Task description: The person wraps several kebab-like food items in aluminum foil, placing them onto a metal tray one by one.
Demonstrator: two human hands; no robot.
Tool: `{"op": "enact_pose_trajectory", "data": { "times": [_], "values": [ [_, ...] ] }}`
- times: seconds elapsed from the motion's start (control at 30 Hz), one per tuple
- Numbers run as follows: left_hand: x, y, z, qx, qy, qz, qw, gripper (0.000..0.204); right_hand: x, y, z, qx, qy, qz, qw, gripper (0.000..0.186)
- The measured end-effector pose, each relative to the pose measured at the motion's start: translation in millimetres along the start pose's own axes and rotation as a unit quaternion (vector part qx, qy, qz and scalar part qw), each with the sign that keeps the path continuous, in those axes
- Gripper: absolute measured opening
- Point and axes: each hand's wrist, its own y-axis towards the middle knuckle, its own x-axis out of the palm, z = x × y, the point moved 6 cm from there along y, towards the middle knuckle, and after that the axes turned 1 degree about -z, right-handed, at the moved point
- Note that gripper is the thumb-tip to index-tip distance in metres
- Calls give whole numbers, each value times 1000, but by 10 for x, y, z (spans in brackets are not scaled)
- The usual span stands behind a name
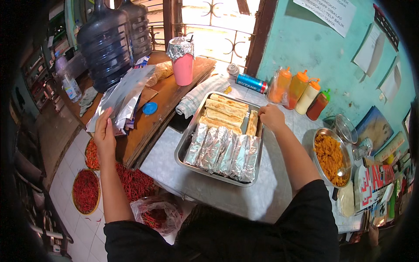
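Observation:
My left hand (104, 131) grips silver foil sheets (124, 98) over the wooden counter's front edge. My right hand (270, 118) is curled at the right rim of a metal tray (179, 153), beside a golden roll (252, 122); what its fingertips hold is unclear. More unwrapped rolls (224, 109) lie across the tray's back half, and a row of foil-wrapped rolls (222, 153) fills the front half. The tray rests on a pale tiled table (279, 179). A folded striped cloth (196, 94) lies behind it on the left.
Large water jugs (102, 48), a pink container (182, 67) left; blue canister (251, 83), squeeze bottles (301, 87) behind. A bowl of orange food (325, 153) sits right. Red chillies in baskets (86, 190) and a bag (155, 214) are below. Another person's hand (373, 236) shows lower right.

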Motion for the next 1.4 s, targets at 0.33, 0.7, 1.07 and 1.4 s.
{"op": "enact_pose_trajectory", "data": {
  "times": [0.33,0.7,1.07,1.4],
  "values": [
    [3,-173,213,64,5,192,979,31,336,80,-683,126,-17,-50,991,51],
    [62,-223,447,68,99,181,976,36,422,38,-674,238,-6,-85,968,70],
    [-10,-230,552,100,64,196,973,28,303,-21,-728,248,61,-1,967,68],
    [-43,-271,406,107,-16,221,969,26,129,97,-121,243,154,150,946,45]
  ]
}}
